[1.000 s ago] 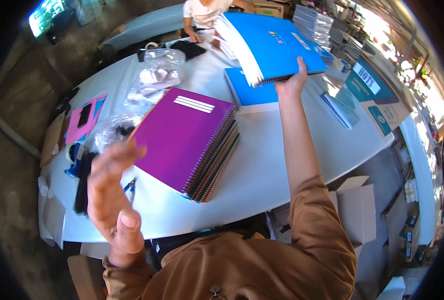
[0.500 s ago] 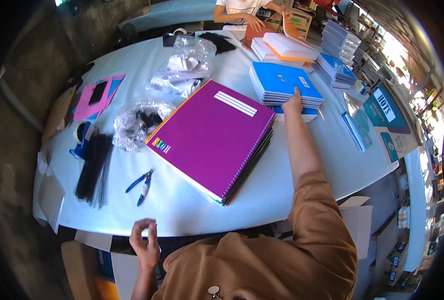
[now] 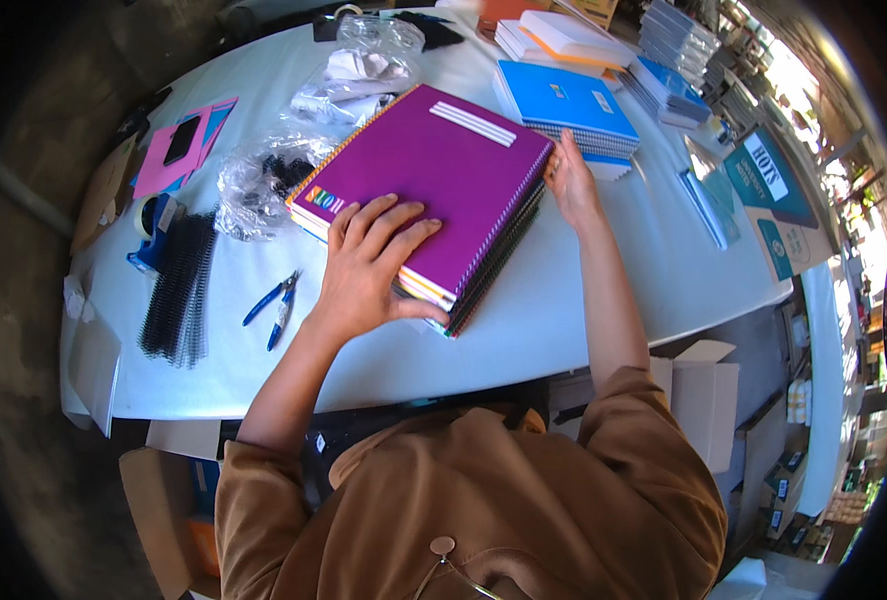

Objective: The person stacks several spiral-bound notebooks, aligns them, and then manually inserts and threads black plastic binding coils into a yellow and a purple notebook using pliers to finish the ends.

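In front of me lies a stack of large spiral notebooks with a purple one on top, set at a slant. My left hand rests on its near edge, fingers spread over the purple cover and thumb down at the corner. My right hand is at the stack's right side by the black coil binding, fingers extended and nothing gripped. Just beyond that hand stands a pile of blue spiral notebooks. Blue-handled cutting pliers lie on the table left of my left hand.
At left are black plastic coils, a blue tape dispenser, pink sheets and a dark phone. Crumpled clear plastic lies beside the stack. A teal-and-white box panel stands at the right edge. Open cartons sit below the table.
My right hand has left the blue notebooks and come to the purple stack's side. My left hand has risen from the table's front edge onto the purple cover.
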Available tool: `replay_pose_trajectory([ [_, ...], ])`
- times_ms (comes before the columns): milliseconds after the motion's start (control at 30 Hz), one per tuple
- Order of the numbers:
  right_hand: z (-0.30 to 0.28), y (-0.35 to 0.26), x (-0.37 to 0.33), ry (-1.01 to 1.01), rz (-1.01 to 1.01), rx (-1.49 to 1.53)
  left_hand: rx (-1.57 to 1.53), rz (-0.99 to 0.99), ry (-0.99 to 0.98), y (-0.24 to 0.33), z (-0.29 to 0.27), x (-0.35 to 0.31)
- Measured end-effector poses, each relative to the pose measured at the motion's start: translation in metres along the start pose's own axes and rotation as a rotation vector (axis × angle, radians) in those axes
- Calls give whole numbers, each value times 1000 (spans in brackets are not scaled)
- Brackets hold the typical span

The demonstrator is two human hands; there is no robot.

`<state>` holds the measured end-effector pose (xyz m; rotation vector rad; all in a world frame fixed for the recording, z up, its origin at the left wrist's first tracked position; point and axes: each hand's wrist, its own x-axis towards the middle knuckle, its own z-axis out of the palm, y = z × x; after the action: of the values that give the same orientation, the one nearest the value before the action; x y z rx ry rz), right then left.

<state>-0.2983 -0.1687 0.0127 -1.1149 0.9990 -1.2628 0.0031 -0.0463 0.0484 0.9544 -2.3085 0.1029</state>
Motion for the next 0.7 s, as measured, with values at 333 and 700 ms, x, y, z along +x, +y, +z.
replay_pose_trajectory([
  [333,56,26,-86,486,-48,406,-400,-801,-9,-96,-25,22],
  [700,40,-3,-133,107,216,475,-1055,-826,-475,-62,-57,3],
])
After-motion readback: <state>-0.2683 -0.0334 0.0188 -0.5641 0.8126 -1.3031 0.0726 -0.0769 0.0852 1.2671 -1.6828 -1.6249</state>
